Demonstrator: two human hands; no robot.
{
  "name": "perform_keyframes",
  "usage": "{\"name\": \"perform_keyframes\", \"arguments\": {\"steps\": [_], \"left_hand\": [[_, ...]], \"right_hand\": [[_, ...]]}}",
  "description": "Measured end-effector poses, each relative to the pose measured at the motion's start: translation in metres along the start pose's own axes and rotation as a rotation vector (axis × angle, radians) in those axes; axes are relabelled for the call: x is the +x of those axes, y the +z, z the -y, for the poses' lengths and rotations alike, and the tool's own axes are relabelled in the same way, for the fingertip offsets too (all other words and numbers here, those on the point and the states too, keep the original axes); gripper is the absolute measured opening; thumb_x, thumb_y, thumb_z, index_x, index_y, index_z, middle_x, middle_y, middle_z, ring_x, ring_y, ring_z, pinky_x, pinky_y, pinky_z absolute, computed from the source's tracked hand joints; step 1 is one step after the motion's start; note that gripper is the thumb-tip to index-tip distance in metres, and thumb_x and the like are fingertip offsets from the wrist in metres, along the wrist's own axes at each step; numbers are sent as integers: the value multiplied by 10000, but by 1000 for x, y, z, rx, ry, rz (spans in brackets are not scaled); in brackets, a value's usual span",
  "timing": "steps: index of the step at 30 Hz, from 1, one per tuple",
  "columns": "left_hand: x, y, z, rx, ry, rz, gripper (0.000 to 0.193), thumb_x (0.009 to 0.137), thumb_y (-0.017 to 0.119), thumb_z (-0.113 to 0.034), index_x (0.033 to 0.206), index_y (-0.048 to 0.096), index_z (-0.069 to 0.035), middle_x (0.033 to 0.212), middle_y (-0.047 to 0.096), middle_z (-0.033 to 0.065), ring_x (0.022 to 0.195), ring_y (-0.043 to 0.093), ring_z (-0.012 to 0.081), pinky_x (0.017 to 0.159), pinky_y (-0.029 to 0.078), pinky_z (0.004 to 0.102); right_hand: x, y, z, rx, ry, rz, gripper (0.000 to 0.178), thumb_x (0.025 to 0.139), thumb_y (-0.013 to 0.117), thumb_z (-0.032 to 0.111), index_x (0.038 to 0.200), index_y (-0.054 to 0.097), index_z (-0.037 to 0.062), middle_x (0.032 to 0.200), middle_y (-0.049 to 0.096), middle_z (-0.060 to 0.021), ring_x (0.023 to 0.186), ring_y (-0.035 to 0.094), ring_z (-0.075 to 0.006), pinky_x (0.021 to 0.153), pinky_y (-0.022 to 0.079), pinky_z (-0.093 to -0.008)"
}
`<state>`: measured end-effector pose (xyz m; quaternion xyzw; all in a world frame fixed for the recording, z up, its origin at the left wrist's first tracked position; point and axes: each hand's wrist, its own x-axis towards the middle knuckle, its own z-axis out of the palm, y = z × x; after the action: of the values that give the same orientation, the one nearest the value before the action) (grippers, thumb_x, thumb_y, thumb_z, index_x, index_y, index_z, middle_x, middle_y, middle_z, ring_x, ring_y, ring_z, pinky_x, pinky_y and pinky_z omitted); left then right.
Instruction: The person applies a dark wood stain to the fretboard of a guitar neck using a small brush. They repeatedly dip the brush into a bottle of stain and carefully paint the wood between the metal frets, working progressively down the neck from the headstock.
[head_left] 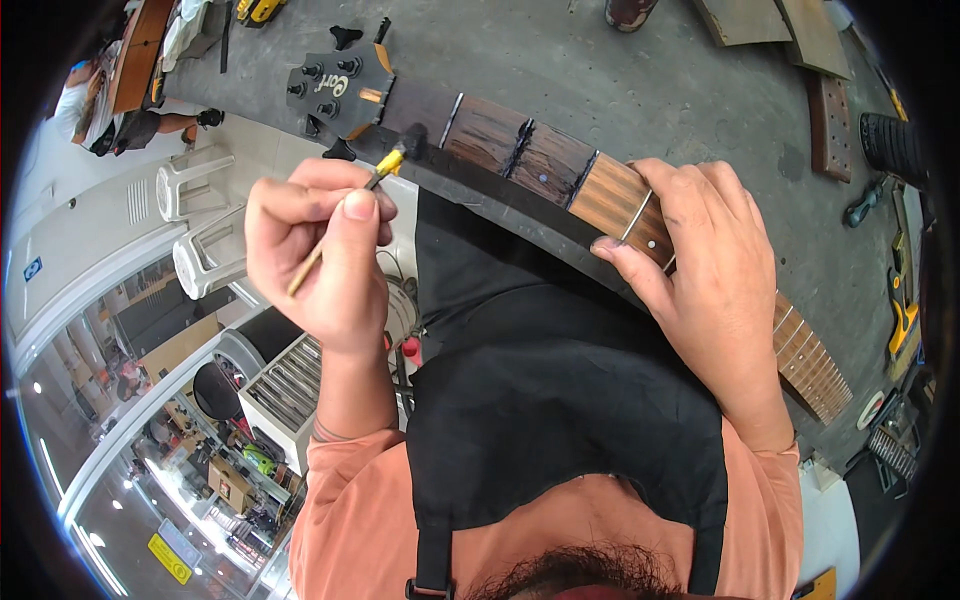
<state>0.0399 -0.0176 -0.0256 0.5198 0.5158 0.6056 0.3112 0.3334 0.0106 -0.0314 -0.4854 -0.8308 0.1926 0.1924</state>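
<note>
My left hand (325, 240) is closed in a pinch on the thin handle of a small brush (388, 163). The brush has a yellow ferrule and dark bristles, which are near the top end of the fretboard. A guitar neck (490, 135) lies slantwise across the table's near edge, its black headstock (340, 88) with tuning posts at the upper left. Toward the headstock the fretboard is dark and streaky; by my right hand (700, 235) the wood is lighter brown. That hand grips the neck, thumb on the near edge and fingers over the far side.
The grey worktable (590, 75) extends beyond the neck. At the right stand a yellow-handled tool (903, 325), a drilled wooden block (829, 125) and a black coiled item (887, 143). White plastic stools (195, 185) are on the left; another person (110, 115) is at the far left.
</note>
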Motion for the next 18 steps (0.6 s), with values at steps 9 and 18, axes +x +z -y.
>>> {"name": "perform_keyframes", "arguments": {"steps": [9, 18], "left_hand": [[-2, 12, -1, -112, -119, 95, 171, 1024, 703, 57, 1015, 551, -23, 960, 705, 200, 725, 619, 179, 686, 517, 312], [-9, 44, 2, 286, 385, 402, 263, 838, 809, 151, 930, 620, -8, 921, 747, 179, 682, 640, 236, 618, 512, 350]], "right_hand": [[0, -1, 0, 36, 0, -46, 633, 818, 971, 299, 1336, 697, 59, 1009, 703, -94, 993, 656, -325, 899, 546, -453], [-1, 0, -1, 53, 4, -51, 628, 816, 976, 301, 1330, 702, 65, 1013, 712, -97, 990, 655, -324, 894, 547, -450]]}}
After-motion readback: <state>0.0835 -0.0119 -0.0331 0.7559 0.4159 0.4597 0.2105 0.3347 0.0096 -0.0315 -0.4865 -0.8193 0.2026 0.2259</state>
